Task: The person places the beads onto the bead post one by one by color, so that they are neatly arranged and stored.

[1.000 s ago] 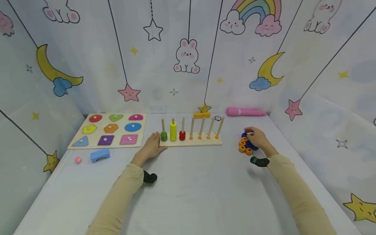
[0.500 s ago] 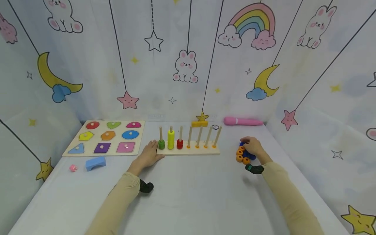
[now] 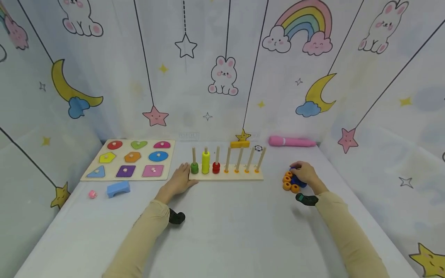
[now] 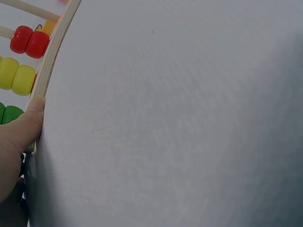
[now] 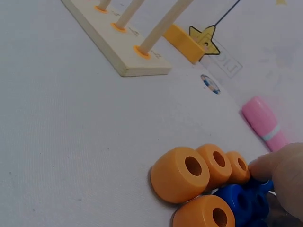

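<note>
A wooden peg stand (image 3: 226,177) stands at the back middle, with green (image 3: 194,168), yellow (image 3: 206,162) and red beads (image 3: 216,168) on its three left pegs. The other pegs hold no tall stacks. My left hand (image 3: 179,180) holds the stand's left end, thumb along the front edge; in the left wrist view the thumb (image 4: 28,123) presses that edge beside the green beads. To the right, my right hand (image 3: 306,173) pinches a blue bead (image 5: 260,185) at the far side of a cluster. Several orange beads (image 5: 180,175) and more blue ones lie against it, partly hidden by the hand.
A shape puzzle board (image 3: 168,170) lies at the back left. A blue arch block (image 3: 118,189) and a small pink piece (image 3: 92,194) lie before it. At the back are a yellow block (image 3: 240,144) and a pink pen-like object (image 3: 292,141). Printed fabric walls enclose the table.
The head view has tilted and shifted slightly. Both hands keep their places, the left at the peg stand and the right at the bead cluster.
</note>
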Demonstrator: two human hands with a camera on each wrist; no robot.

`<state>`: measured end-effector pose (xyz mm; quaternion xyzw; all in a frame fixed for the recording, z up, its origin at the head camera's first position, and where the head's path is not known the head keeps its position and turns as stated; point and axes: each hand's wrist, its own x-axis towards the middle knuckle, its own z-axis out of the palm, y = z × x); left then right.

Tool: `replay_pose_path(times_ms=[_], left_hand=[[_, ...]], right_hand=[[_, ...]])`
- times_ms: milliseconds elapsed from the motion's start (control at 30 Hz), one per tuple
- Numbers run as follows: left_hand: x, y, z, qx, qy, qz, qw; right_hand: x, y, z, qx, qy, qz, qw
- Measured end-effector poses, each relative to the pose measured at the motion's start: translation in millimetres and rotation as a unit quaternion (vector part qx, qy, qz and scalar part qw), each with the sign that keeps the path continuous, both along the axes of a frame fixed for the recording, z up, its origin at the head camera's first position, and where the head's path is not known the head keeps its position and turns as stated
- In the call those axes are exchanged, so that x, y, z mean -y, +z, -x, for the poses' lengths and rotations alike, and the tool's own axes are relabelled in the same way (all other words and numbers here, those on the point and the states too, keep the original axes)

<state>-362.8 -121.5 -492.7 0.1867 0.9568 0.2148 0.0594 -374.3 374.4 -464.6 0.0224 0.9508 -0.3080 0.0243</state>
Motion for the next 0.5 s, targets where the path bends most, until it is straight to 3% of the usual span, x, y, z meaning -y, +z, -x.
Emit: replay_pose_path(times_ms=[267, 500], left_hand=[[-1.9, 4.1, -1.4, -0.002, -0.001, 0.010, 0.9999], [-2.3, 3.8, -1.1, 0.005, 0.002, 0.008, 1.0000]], right_hand=[[-3, 0.8, -1.1, -0.055, -0.011, -0.007, 0.9984], [10, 20.6, 2.6, -0.126, -0.006, 0.035, 0.9914]])
